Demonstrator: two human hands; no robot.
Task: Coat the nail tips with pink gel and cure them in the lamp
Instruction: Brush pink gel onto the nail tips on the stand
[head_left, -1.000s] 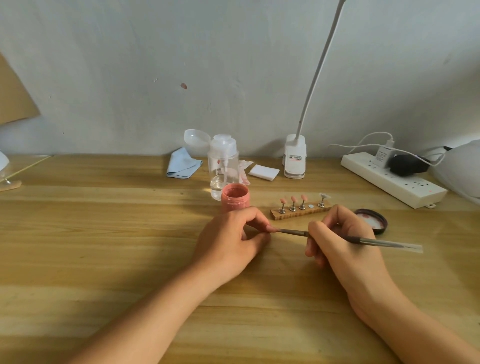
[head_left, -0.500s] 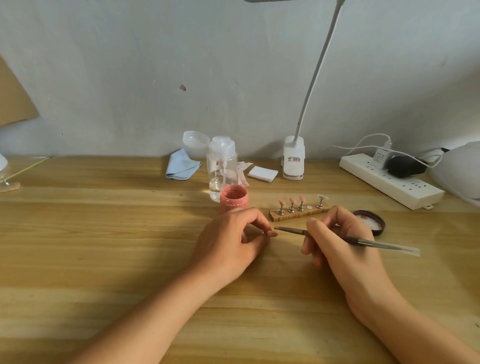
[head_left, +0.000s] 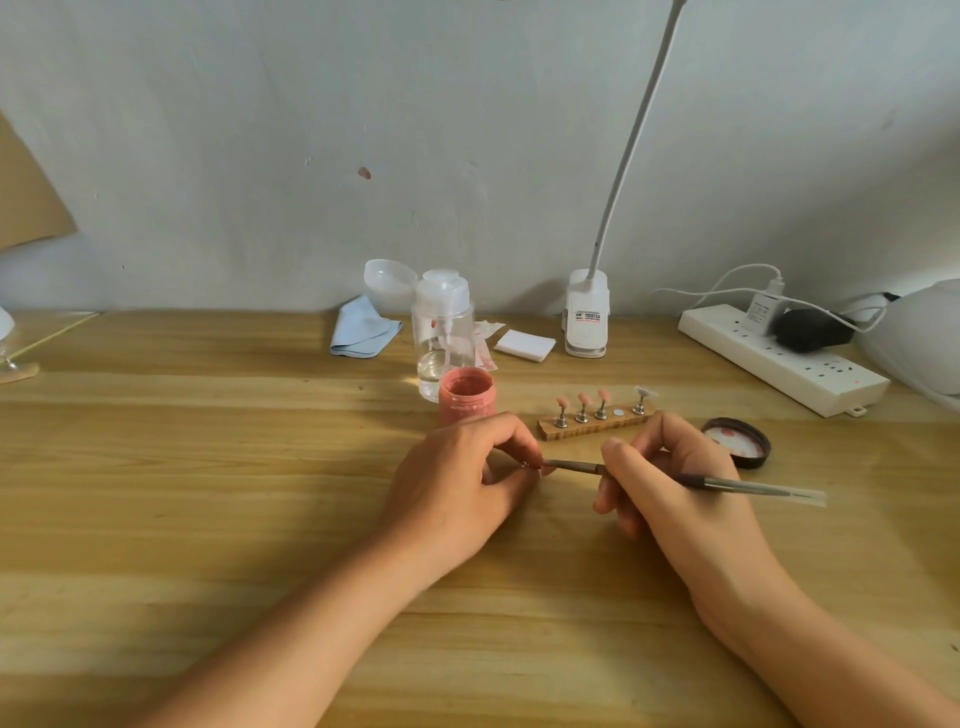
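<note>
Though the slim grey-handled brush had drawn off a little a moment before, things on the pale wooden table had closed up again: just in front of the short bamboo rack of metal pegs, the two hands were back together. The left hand, in front of the rack's left end, was curled, pinching a small peg with a nail tip on it. The right hand, in front of the rack's right end, gripped the brush like a pen, bristles laid once more on that tip.

To my eye that meant another stroke of gel: coating under way, curing not yet reached. The white domed thing far right of the rack, which I took for the lamp, sat unused. The open pink jar stood just left of the rack, its dark lid just right of it. Three pegs on the rack carried pink tips, one a clear tip. The nail tip in hand looked small and pinkish, mostly hidden by fingers; how evenly it was covered I couldn't tell.
</note>
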